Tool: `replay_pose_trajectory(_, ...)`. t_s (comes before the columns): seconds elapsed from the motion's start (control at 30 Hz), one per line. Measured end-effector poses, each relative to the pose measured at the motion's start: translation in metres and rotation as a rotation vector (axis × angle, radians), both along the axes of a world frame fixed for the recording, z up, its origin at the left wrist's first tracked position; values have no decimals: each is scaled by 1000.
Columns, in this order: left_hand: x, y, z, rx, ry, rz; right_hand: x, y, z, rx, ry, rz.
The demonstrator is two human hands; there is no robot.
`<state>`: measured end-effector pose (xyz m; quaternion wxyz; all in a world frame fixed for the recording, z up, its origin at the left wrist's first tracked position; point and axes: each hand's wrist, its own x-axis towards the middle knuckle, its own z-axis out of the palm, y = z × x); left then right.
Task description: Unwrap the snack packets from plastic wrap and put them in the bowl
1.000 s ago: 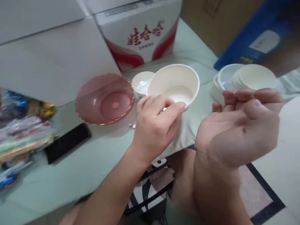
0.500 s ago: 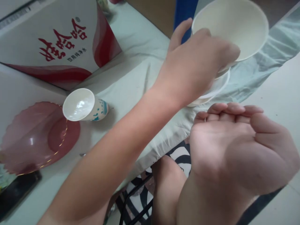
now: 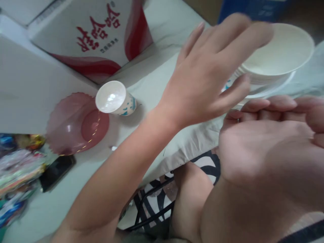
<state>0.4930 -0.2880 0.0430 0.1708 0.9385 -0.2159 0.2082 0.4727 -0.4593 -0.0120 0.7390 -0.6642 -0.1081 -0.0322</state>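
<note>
My left hand [image 3: 202,71] reaches across from the lower left, back facing me, its fingers spread. Its longer fingers overlap the rim of a stack of nested white paper cups [image 3: 280,54], and its thumb is beside the stack; whether they touch is unclear. Nothing shows in this hand. My right hand [image 3: 268,145] lies palm up just below the stack, with a bare palm and foreshortened, slightly bent fingers. To the left, a single paper cup [image 3: 111,98] with blue print stands by a pink translucent bowl [image 3: 68,118] with a scalloped edge and gold line.
A white carton with red lettering [image 3: 98,37] stands at the back. At left are a black phone [image 3: 57,172] and a pile of colourful wrapped packets [image 3: 20,168]. A blue box [image 3: 253,10] is at the top. The cloth-covered table's edge [image 3: 182,153] runs diagonally above a patterned seat.
My left hand's fingers have gone from bent at the cup stack's rim to spread apart. The view has shifted, bringing the phone and packets further in. My right hand stays palm up.
</note>
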Motion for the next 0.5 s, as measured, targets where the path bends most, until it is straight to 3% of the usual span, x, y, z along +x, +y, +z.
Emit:
replay_pose_trajectory(0.03, -25, 16, -3, -53, -107, -23, -4, 11, 9, 157, 156, -85)
replay_pose_trajectory(0.1, -83, 49, -13, -117, -164, 107, -18, 39, 29, 348, 322, -177)
replay_pose_trajectory(0.17, -143, 79, -25, -190, -143, 279, -35, 69, 45, 420, 382, -156)
replay_pose_trajectory(0.33, -262, 133, -53, -379, -243, 592, -83, 135, 53, 414, 408, -27)
replay_pose_trajectory(0.5, -332, 171, -69, -483, -298, 764, -135, 198, 38, 228, 276, 158)
